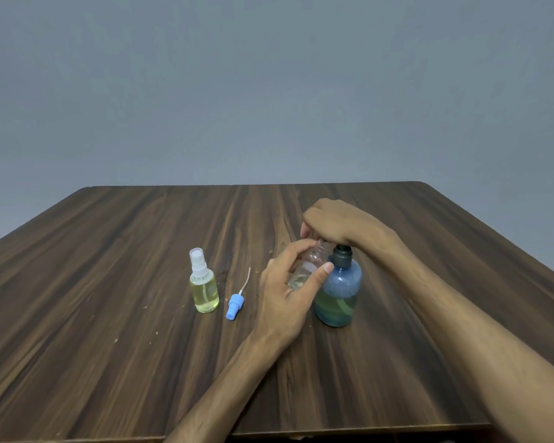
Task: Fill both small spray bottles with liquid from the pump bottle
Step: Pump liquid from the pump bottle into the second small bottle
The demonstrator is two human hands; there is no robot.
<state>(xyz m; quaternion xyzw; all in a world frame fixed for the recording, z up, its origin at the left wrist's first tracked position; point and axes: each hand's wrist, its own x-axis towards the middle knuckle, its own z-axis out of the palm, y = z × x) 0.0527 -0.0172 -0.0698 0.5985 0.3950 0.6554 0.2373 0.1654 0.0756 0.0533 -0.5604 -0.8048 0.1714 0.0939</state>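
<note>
Capped clear small spray bottle (204,290): filled with yellow liquid. Left hand (288,292) grips uncapped clear bottle (311,262), nearly empty. Right hand (336,223) presses blue pump bottle (339,298) head, fingers draped over it. Blue spray cap (235,305) lies on table (109,282). Refit pending.

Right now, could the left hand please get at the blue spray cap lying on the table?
Probably not yet: the left hand holds the open small bottle at the pump. The blue spray cap lies unobstructed just beside it.

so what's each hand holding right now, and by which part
The left hand grips the open spray bottle round its body. The right hand presses down on the pump bottle head.
</note>
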